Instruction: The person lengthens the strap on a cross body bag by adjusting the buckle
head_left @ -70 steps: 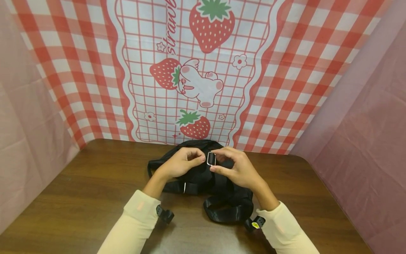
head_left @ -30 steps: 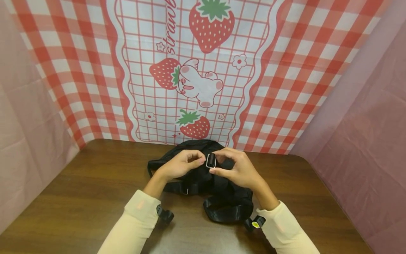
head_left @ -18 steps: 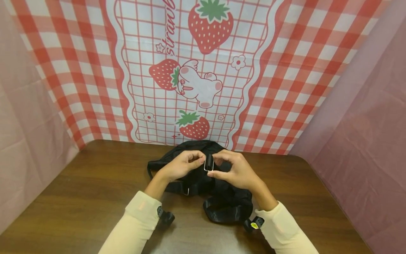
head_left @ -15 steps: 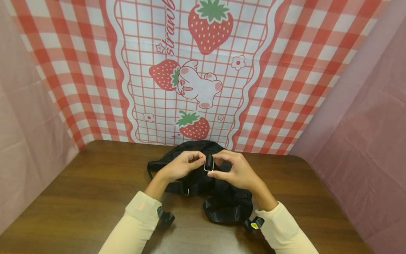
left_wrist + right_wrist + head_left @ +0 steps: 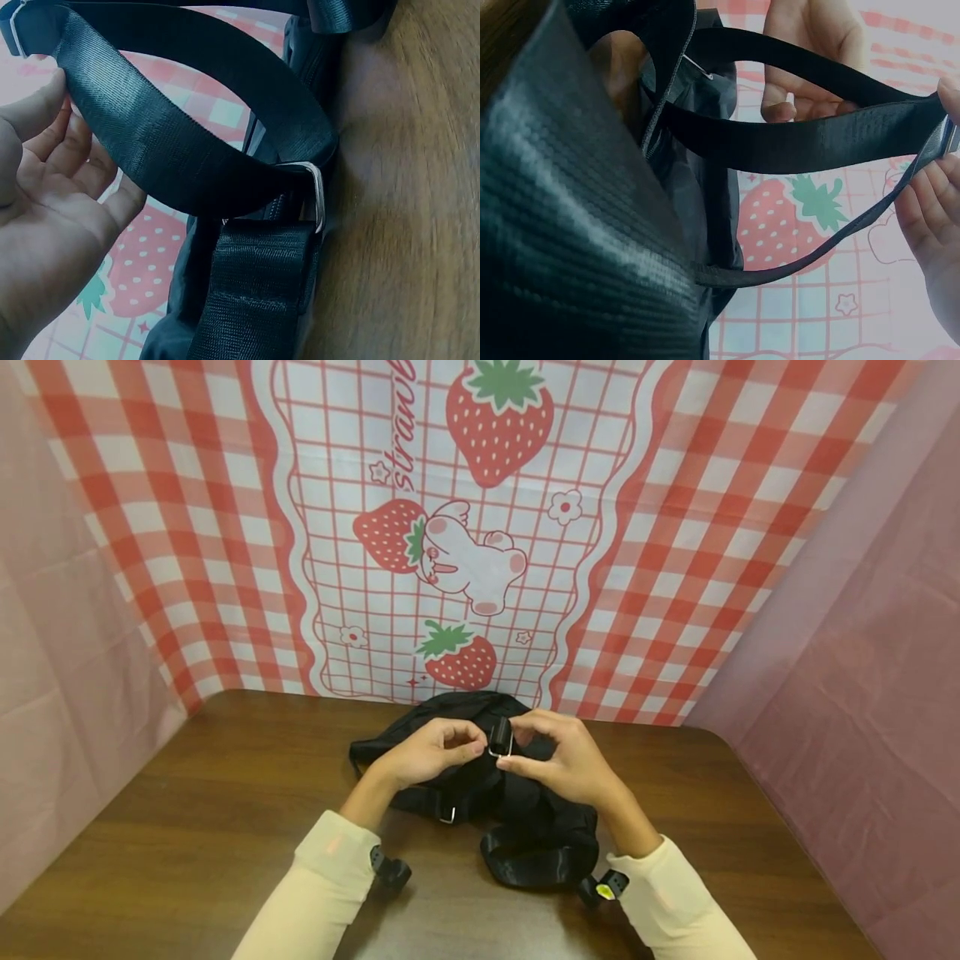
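A black bag with webbing straps lies at the back of the table. My right hand holds a metal strap slider between thumb and fingers, with black webbing threaded on it. Just left of it, my left hand pinches the webbing strap by its edge, thumb against fingers. In the left wrist view that strap loops down through a metal ring. The right wrist view has the strap stretched toward the right hand; the left hand's fingertips are partly behind it there.
A loose strap loop lies in front of the bag on the brown wooden table. A strawberry-print cloth hangs right behind the bag, and pink cloth stands at both sides. Small cameras sit on both wrists.
The slider has turned in my right hand, first tipping toward the left and then back to the right. The ring on the lower strap has shifted slightly right. Both hands stay nearly in place.
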A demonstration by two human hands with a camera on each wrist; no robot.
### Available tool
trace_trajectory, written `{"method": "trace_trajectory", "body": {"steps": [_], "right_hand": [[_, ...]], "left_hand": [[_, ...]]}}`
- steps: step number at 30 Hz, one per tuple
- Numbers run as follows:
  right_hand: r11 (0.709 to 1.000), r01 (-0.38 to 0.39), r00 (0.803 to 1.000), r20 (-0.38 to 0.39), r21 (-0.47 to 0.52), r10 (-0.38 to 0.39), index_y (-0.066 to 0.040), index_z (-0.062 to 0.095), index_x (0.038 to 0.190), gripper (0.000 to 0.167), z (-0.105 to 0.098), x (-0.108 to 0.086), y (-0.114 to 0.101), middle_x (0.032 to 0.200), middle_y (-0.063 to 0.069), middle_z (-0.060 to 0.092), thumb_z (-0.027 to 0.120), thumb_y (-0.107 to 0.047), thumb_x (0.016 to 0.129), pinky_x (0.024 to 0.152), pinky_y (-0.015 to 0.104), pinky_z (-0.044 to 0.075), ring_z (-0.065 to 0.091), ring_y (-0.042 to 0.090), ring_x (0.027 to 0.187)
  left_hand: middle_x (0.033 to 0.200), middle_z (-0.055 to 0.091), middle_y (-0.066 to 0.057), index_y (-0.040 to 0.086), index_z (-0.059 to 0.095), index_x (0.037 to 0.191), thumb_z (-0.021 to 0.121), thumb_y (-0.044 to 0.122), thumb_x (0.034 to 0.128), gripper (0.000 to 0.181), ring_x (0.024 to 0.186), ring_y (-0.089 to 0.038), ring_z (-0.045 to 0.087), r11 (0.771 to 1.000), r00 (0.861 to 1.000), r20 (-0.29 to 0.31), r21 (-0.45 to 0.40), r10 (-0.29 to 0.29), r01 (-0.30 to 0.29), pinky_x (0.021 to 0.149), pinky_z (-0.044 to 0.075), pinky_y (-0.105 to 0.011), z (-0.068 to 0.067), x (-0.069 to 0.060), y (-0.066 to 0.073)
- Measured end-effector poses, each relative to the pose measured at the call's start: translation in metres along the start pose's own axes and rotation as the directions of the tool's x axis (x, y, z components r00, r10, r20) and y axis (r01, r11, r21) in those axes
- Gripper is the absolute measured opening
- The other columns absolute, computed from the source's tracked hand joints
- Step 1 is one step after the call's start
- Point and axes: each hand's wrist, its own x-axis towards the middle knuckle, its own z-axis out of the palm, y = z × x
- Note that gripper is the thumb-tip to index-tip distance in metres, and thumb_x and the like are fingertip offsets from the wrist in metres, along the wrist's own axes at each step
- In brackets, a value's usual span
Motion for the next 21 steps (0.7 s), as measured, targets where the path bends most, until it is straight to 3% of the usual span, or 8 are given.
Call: {"method": "trace_trajectory", "body": {"steps": [8,14,18,21], "right_hand": [[1.000,-0.017,1.000,0.015,0.009,0.017,-0.007,0.075,0.119,0.046,-0.001,0.000,-0.001,0.096,-0.002,0.071,0.092,-0.012,0.077,0.078,0.041,0.057,0.066,0.018,0.087],[0.998,-0.019,1.000,0.004,0.057,0.018,0.001,0.074,0.114,0.043,-0.001,0.004,-0.016,0.093,0.005,0.071,0.090,0.002,0.074,0.075,0.044,0.057,0.066,0.025,0.083],[0.996,-0.021,1.000,0.013,0.087,0.020,0.005,0.073,0.113,0.041,-0.001,0.006,-0.030,0.093,0.009,0.070,0.087,0.007,0.074,0.074,0.046,0.057,0.065,0.030,0.083],[0.995,-0.012,1.000,0.023,0.099,0.010,0.002,0.074,0.114,0.042,0.002,0.004,-0.022,0.096,0.007,0.070,0.088,0.004,0.075,0.075,0.041,0.057,0.065,0.027,0.084]], "left_hand": [[0.098,0.059,-0.005,-0.001,0.064,0.112,0.054,0.017,0.1080,0.021,0.087,-0.017,0.052,0.995,1.000,-0.016,-0.096,0.006,-0.007,0.076,0.046,-0.029,0.000,0.001,0.000],[0.086,0.051,-0.002,-0.003,0.061,0.110,0.051,0.015,0.1088,0.021,0.075,-0.014,0.046,0.983,1.000,-0.023,-0.183,0.020,-0.024,0.066,0.041,-0.026,0.003,0.001,-0.001],[0.083,0.048,-0.001,0.001,0.062,0.106,0.052,0.015,0.1087,0.018,0.074,-0.014,0.044,0.981,1.000,-0.002,-0.190,0.027,-0.027,0.066,0.039,-0.026,0.006,0.002,-0.001],[0.080,0.047,-0.002,0.002,0.063,0.104,0.052,0.017,0.1088,0.019,0.069,-0.014,0.041,0.981,0.999,0.012,-0.190,0.033,-0.030,0.064,0.037,-0.027,0.008,0.003,-0.001]]}}
